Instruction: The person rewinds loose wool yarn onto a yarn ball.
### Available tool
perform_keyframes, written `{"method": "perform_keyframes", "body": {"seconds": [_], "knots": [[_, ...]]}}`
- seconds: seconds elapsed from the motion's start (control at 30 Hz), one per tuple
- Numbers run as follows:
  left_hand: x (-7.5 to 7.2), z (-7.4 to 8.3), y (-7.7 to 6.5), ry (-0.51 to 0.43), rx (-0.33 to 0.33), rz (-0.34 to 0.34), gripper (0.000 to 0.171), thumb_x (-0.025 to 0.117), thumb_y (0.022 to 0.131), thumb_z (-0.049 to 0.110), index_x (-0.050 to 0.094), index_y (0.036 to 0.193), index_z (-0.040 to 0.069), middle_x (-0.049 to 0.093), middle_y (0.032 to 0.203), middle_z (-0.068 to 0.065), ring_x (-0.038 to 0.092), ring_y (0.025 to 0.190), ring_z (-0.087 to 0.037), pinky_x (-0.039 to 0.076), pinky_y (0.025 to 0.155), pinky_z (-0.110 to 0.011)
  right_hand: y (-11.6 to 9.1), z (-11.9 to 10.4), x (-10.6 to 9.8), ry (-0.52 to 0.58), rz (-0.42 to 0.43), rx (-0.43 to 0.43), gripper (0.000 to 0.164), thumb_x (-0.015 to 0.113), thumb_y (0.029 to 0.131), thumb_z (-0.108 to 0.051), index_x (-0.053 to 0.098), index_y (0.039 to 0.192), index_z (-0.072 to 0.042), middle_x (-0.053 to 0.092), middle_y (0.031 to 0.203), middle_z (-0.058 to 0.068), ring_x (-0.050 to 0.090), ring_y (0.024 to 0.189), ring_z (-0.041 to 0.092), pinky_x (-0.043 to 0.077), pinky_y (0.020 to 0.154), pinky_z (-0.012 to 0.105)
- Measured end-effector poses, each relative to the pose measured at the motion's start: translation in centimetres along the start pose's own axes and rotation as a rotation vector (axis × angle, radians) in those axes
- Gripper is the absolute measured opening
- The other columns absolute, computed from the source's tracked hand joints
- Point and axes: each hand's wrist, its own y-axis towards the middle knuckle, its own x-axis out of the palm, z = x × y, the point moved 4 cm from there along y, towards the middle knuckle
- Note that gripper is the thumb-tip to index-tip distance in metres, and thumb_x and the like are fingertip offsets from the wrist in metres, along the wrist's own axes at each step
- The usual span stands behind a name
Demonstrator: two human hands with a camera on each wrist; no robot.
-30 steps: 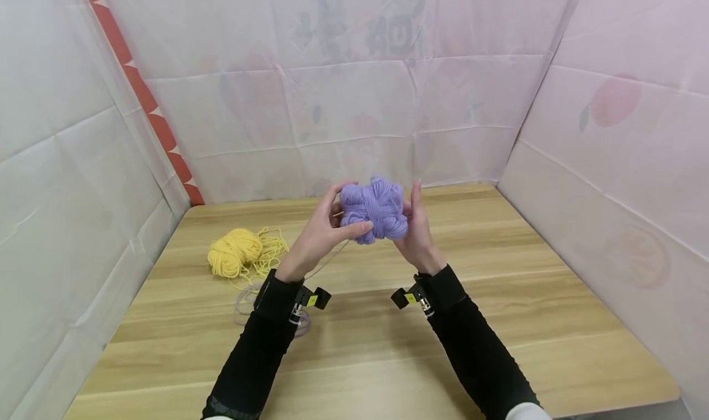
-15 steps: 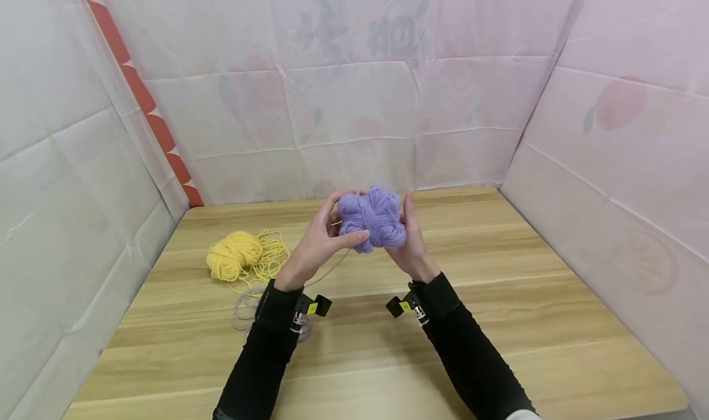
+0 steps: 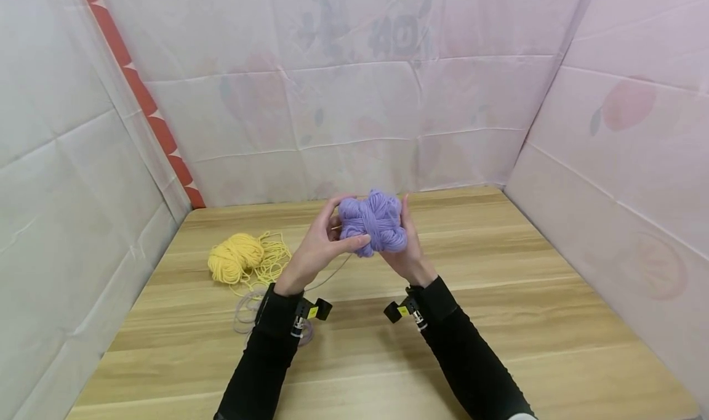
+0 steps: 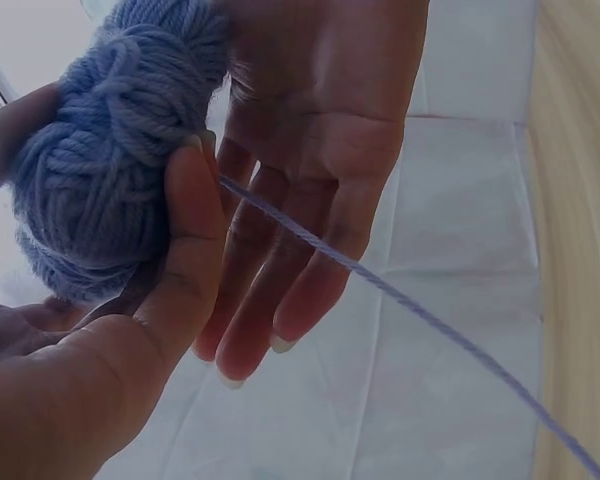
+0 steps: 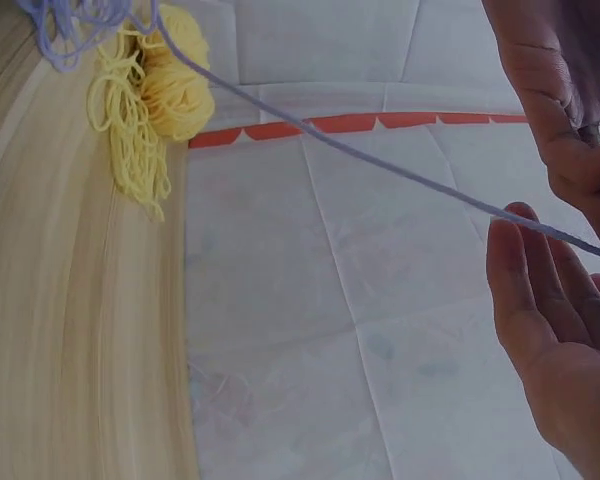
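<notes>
A lumpy ball of purple yarn [image 3: 373, 223] is held up above the table. My left hand [image 3: 312, 254] grips its left side, the thumb across the front. Against the right side of the ball rests my right hand [image 3: 410, 254]; its fingers look fairly straight in the left wrist view, pointing away from the palm. A single purple strand [image 4: 380, 285] leads from the ball down toward loose purple loops [image 3: 244, 315] on the table, partly hidden by the left forearm. In the right wrist view, this strand passes by the right fingertips [image 5: 508, 240].
A ball of yellow yarn [image 3: 237, 258] with loose yellow strands [image 3: 272, 257] lies on the wooden table [image 3: 554, 346], left of my left hand. Pale cloth walls [image 3: 354, 112] enclose the table at the back and both sides. A red strip [image 3: 138, 93] runs down the left corner.
Both hands and the purple yarn ball have come down slightly in the head view. My right hand has shifted a little left, closer against the ball. The yellow yarn stays put.
</notes>
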Motion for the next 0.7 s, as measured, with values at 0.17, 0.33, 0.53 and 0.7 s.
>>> {"method": "perform_keyframes", "body": {"seconds": [0.17, 0.33, 0.53, 0.7], "knots": [[-0.1, 0.0, -0.1, -0.013, -0.015, 0.024, 0.066, 0.071, 0.086, 0.012, 0.038, 0.139, 0.033, 0.058, 0.125, -0.014, 0.061, 0.112, -0.027, 0.056, 0.088, -0.04, -0.2, 0.6, -0.3, 0.01, 0.015, 0.051, 0.064, 0.018, 0.09, -0.073, 0.052, 0.126, -0.033, 0.061, 0.113, -0.012, 0.057, 0.106, 0.007, 0.044, 0.098, 0.029], [-0.5, 0.2, -0.3, -0.023, -0.015, 0.069, 0.066, 0.071, 0.087, 0.014, 0.037, 0.14, 0.033, 0.055, 0.129, -0.013, 0.059, 0.116, -0.028, 0.055, 0.089, -0.042, 0.3, 1.3, -0.8, 0.035, -0.011, 0.086, 0.071, 0.035, 0.085, -0.077, 0.045, 0.134, -0.027, 0.059, 0.111, -0.005, 0.058, 0.098, 0.012, 0.051, 0.087, 0.032], [-1.6, 0.4, -0.3, -0.004, 0.014, 0.19, 0.065, 0.072, 0.087, 0.017, 0.033, 0.137, 0.027, 0.053, 0.131, -0.013, 0.056, 0.119, -0.029, 0.052, 0.094, -0.04, 0.5, 2.3, -1.8, -0.053, -0.009, 0.156, 0.039, 0.034, 0.103, -0.048, 0.055, 0.115, -0.017, 0.064, 0.09, -0.001, 0.059, 0.074, 0.013, 0.053, 0.071, 0.031], [-2.9, 0.2, -0.3, -0.057, 0.022, 0.319, 0.067, 0.071, 0.088, 0.016, 0.026, 0.137, 0.021, 0.05, 0.132, -0.014, 0.054, 0.121, -0.027, 0.048, 0.101, -0.04, 0.4, 2.5, -2.3, -0.154, 0.047, 0.185, 0.034, 0.032, 0.106, -0.027, 0.059, 0.097, -0.009, 0.053, 0.071, -0.003, 0.043, 0.059, 0.01, 0.042, 0.06, 0.024]]}}
